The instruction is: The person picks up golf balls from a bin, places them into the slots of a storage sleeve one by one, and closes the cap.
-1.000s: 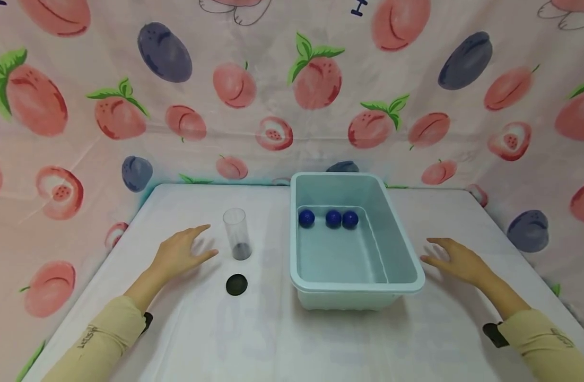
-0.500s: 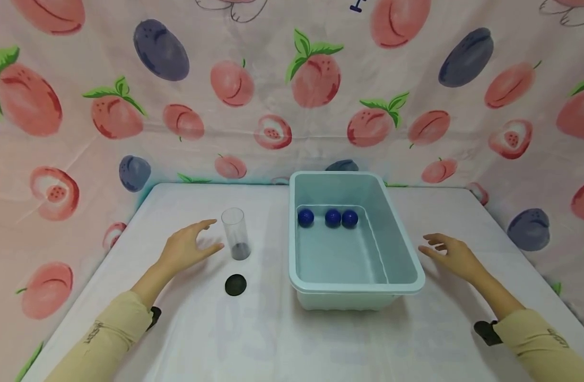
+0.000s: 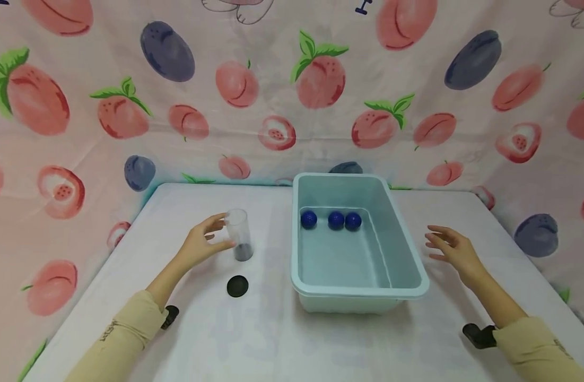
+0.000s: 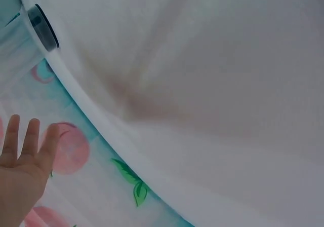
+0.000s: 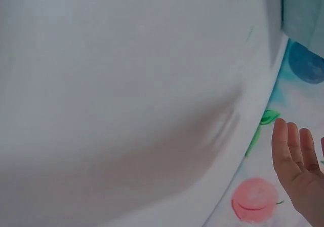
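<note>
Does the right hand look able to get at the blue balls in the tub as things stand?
Probably yes. The right hand hovers open and empty beside the tub, which has no lid, and nothing covers the blue balls at its far end.

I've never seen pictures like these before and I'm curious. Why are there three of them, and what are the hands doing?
A person wears three small cameras: one on the head, one on each wrist. The big picture is the head view, looking down at a white table with fruit-printed cloth behind it. The two blurry pictures are the wrist views; they mostly show the tabletop, its edge and some fingers.

On the table stands a clear plastic tube with a dark bottom. A black lid lies in front of it. Beside them is a pale blue tub with three blue balls inside.

The left hand is curling round the tube. The right hand is open beside the tub, holding nothing.
</note>
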A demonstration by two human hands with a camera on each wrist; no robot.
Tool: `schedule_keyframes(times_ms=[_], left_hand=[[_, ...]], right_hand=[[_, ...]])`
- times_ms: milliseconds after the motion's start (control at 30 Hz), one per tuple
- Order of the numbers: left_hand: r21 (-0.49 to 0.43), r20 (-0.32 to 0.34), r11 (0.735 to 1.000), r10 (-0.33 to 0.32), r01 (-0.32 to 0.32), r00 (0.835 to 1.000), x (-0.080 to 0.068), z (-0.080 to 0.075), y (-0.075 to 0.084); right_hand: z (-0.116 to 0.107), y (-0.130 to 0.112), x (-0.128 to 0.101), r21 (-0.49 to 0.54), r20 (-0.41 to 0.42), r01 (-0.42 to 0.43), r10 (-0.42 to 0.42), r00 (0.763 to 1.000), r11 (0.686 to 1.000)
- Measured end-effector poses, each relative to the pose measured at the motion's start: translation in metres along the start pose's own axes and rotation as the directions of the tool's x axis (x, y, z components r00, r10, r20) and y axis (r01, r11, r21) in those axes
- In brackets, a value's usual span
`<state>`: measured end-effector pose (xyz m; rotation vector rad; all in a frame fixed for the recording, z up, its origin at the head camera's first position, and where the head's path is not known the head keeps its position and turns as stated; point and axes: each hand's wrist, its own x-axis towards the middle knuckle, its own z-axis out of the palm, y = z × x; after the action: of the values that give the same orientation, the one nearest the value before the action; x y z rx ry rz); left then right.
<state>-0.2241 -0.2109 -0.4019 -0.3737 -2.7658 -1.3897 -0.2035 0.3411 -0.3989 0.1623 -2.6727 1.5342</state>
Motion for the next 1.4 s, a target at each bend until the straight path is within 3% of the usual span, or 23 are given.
schedule_keyframes(times_ms=[133, 300, 500, 833, 933, 1167, 1300, 1400], left_hand=[[-0.123, 0.008, 0.992, 0.007, -0.006, 1.000, 0.003, 0.001, 0.001], [-0.254, 0.043, 0.967, 0.014, -0.003, 0.999, 0.008, 0.009, 0.004], [-0.296, 0.042, 0.955, 0.000, 0.012, 0.999, 0.011, 0.019, 0.009], [-0.314, 0.015, 0.949, -0.020, 0.024, 1.000, 0.012, 0.027, 0.005], [-0.290, 0.002, 0.957, -0.017, 0.017, 1.000, 0.015, 0.030, 0.006], [-0.247, -0.011, 0.969, -0.021, 0.018, 1.000, 0.018, 0.030, 0.007], [-0.243, -0.009, 0.970, -0.025, 0.022, 1.000, 0.017, 0.030, 0.008], [-0.232, -0.014, 0.972, -0.037, 0.032, 0.999, 0.017, 0.029, 0.008]], right_hand=[[0.000, -0.003, 0.000, 0.226, 0.033, -0.015, 0.008, 0.999, 0.974], [0.000, -0.013, 0.001, 0.473, 0.091, -0.067, 0.027, 0.995, 0.879], [0.005, -0.025, 0.004, 0.600, 0.148, -0.131, 0.052, 0.988, 0.789], [0.003, -0.035, 0.007, 0.711, 0.202, -0.139, -0.010, 0.979, 0.689], [0.001, -0.038, 0.008, 0.726, 0.192, -0.124, -0.027, 0.981, 0.677], [0.001, -0.047, 0.013, 0.685, 0.200, -0.138, -0.003, 0.980, 0.716], [-0.003, -0.054, 0.017, 0.702, 0.209, -0.135, -0.021, 0.978, 0.699], [-0.007, -0.059, 0.020, 0.695, 0.215, -0.134, -0.027, 0.976, 0.706]])
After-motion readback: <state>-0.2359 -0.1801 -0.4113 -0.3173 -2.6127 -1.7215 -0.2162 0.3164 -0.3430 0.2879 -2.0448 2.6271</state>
